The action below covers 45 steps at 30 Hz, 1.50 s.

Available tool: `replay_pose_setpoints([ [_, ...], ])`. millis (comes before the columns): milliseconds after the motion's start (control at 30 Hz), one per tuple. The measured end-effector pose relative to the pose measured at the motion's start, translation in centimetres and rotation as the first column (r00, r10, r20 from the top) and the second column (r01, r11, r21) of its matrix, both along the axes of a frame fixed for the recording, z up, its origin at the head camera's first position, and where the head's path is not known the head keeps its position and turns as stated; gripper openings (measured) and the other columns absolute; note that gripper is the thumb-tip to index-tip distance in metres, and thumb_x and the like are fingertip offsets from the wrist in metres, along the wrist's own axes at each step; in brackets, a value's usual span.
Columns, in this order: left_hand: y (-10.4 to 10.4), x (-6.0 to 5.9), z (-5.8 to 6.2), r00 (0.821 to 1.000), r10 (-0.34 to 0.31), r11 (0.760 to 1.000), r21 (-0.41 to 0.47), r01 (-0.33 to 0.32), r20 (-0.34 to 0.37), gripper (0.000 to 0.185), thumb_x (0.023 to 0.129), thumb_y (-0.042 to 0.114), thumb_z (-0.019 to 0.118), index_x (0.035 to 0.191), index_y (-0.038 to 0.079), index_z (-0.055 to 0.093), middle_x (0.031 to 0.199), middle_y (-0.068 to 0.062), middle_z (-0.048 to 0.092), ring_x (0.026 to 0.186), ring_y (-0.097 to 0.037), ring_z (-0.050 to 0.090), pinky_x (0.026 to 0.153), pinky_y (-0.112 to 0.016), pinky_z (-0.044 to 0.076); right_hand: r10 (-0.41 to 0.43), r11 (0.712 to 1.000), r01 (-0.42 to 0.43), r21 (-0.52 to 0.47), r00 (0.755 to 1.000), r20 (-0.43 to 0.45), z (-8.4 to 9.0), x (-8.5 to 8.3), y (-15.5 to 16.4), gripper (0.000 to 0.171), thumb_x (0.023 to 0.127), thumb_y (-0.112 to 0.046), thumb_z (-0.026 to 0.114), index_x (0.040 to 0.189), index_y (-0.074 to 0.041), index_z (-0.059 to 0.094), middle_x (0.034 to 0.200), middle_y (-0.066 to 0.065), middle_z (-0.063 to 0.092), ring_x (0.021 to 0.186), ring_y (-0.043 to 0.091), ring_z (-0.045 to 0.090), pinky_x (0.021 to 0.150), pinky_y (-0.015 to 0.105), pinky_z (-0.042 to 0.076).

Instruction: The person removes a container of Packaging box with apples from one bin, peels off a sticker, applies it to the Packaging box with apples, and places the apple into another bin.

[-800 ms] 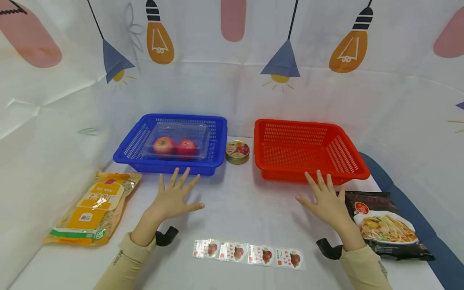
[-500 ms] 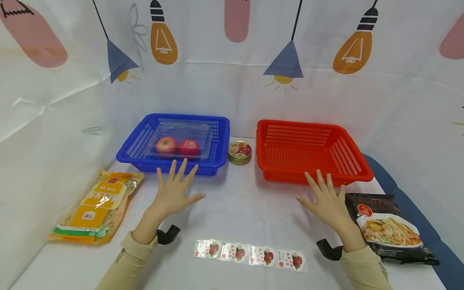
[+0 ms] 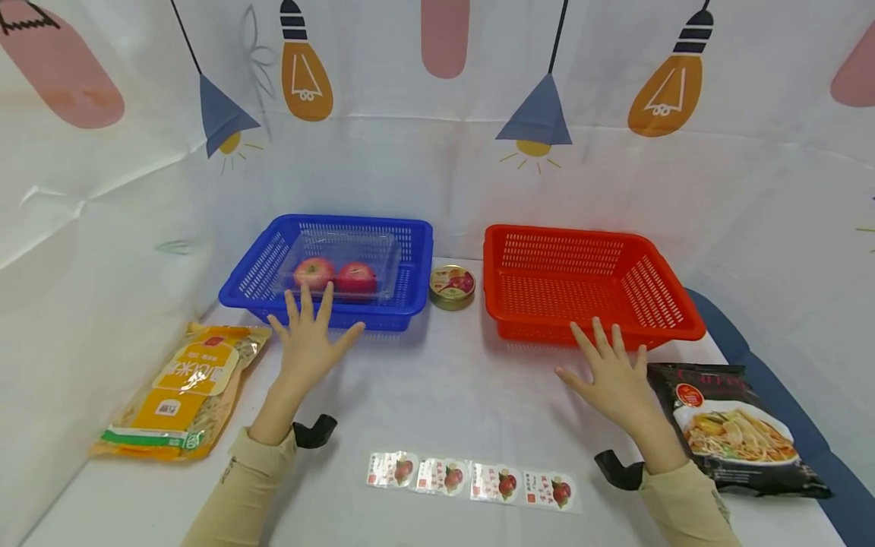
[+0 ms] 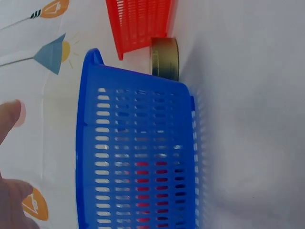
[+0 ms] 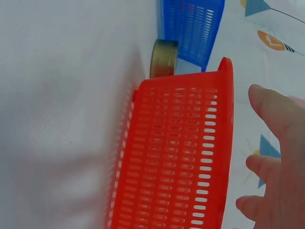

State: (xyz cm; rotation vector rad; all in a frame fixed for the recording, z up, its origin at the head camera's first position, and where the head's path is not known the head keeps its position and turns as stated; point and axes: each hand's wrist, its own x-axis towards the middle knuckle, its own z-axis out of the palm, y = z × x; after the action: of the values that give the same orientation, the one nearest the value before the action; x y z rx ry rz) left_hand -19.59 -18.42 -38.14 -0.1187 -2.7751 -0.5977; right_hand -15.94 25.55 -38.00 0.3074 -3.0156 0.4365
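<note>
With the left hand [image 3: 304,351] and right hand [image 3: 615,384] both spread, I could jolt the apples [image 3: 357,278] in the far-left blue basket [image 3: 383,318] if the left dips and catches its near side.

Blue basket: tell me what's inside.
Two apples, seen through a clear plastic container. The left hand covers part of the blue basket's near side; whatever lies directly beneath the apples is hidden.

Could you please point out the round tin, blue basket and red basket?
Round tin [image 3: 452,281], head view, labelled top.
Blue basket [image 4: 133,143], left wrist view, side wall.
Red basket [image 3: 550,292], head view, bare floor.
</note>
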Motion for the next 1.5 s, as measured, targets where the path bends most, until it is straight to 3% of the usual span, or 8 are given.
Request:
replay_pose_setpoints([
  [333,-2.1,-1.7,-0.3,0.984,0.18,0.959,0.227,-0.172,-0.016,0.091,0.086,0.064,0.044,0.149,0.012,0.004,0.149,-0.024,-0.018,0.132,-0.048,-0.019,0.096,-0.072,-0.011,-0.006,1.0,0.006,0.018,1.0,-0.012,-0.1,-0.2,-0.4,0.082,0.086,-0.054,0.054,0.149,-0.017,0.016,0.151,0.024,0.009,0.136,0.047,-0.001,0.098,0.07,-0.009],
  [633,-4.0,-2.9,-0.2,0.941,0.337,0.853,0.419,-0.311,0.012,0.09,0.088,0.053,0.05,0.149,0.014,-0.004,0.149,-0.022,-0.023,0.133,-0.044,-0.022,0.101,-0.067,-0.01,0.006,1.0,-0.005,0.017,0.995,-0.096,0.0,-0.6,-1.1,0.076,0.085,-0.045,0.059,0.146,-0.014,0.025,0.147,0.024,0.025,0.134,0.047,0.016,0.101,0.069,0.005],
  [733,-4.9,-3.4,-0.2,0.926,0.375,0.766,0.546,-0.341,0.051,0.092,0.088,0.052,0.052,0.148,0.015,-0.008,0.148,-0.02,-0.027,0.133,-0.043,-0.024,0.102,-0.064,-0.013,0.013,1.0,-0.011,0.016,0.989,-0.144,-0.1,-0.7,-1.3,0.073,0.086,-0.045,0.059,0.145,-0.013,0.029,0.144,0.023,0.032,0.131,0.046,0.024,0.101,0.066,0.013],
  [800,-5.5,-3.6,-0.1,0.917,0.384,0.677,0.642,-0.36,0.11,0.094,0.088,0.053,0.051,0.147,0.019,-0.013,0.147,-0.016,-0.03,0.133,-0.038,-0.026,0.104,-0.06,-0.014,0.018,1.0,-0.016,0.013,0.984,-0.179,-0.2,-0.7,-1.5,0.071,0.086,-0.044,0.059,0.143,-0.012,0.032,0.142,0.022,0.036,0.129,0.045,0.029,0.1,0.064,0.019],
  [1033,-7.6,-4.4,0.3,0.879,0.377,0.234,0.888,-0.396,0.292,0.099,0.089,0.045,0.054,0.14,0.029,-0.029,0.15,0.002,-0.029,0.139,-0.011,-0.013,0.111,-0.025,-0.006,0.04,0.999,-0.043,-0.005,0.956,-0.291,-0.3,-0.7,-2.0,0.065,0.082,-0.036,0.066,0.137,-0.01,0.042,0.133,0.019,0.049,0.121,0.04,0.042,0.091,0.059,0.031],
  [1133,-8.3,-4.6,0.2,0.868,0.364,0.089,0.914,-0.395,0.339,0.1,0.089,0.04,0.056,0.14,0.031,-0.03,0.153,0.006,-0.019,0.139,-0.01,0.005,0.111,-0.022,0.01,0.044,0.999,-0.049,-0.005,0.946,-0.32,-0.3,-0.7,-2.2,0.063,0.08,-0.033,0.068,0.135,-0.01,0.045,0.129,0.018,0.053,0.117,0.039,0.045,0.09,0.058,0.033],
  [1233,-8.7,-4.7,0.1,0.865,0.338,0.007,0.918,-0.397,0.371,0.098,0.089,0.037,0.056,0.141,0.033,-0.027,0.154,0.006,-0.013,0.138,-0.011,0.012,0.111,-0.025,0.018,0.047,0.999,-0.053,-0.007,0.938,-0.344,-0.4,-0.7,-2.3,0.063,0.079,-0.032,0.069,0.134,-0.01,0.046,0.126,0.018,0.055,0.114,0.038,0.047,0.088,0.057,0.034],
  [1500,-9.3,-4.7,-0.5,0.867,0.321,-0.033,0.92,-0.391,0.381,0.082,0.091,0.031,0.056,0.144,0.035,-0.006,0.154,0.004,0.007,0.133,-0.013,0.022,0.111,-0.032,0.021,0.071,0.995,-0.09,-0.031,0.92,-0.384,-0.7,-1.3,-3.0,0.056,0.08,-0.033,0.068,0.129,-0.01,0.052,0.116,0.017,0.061,0.104,0.036,0.052,0.085,0.051,0.038],
])
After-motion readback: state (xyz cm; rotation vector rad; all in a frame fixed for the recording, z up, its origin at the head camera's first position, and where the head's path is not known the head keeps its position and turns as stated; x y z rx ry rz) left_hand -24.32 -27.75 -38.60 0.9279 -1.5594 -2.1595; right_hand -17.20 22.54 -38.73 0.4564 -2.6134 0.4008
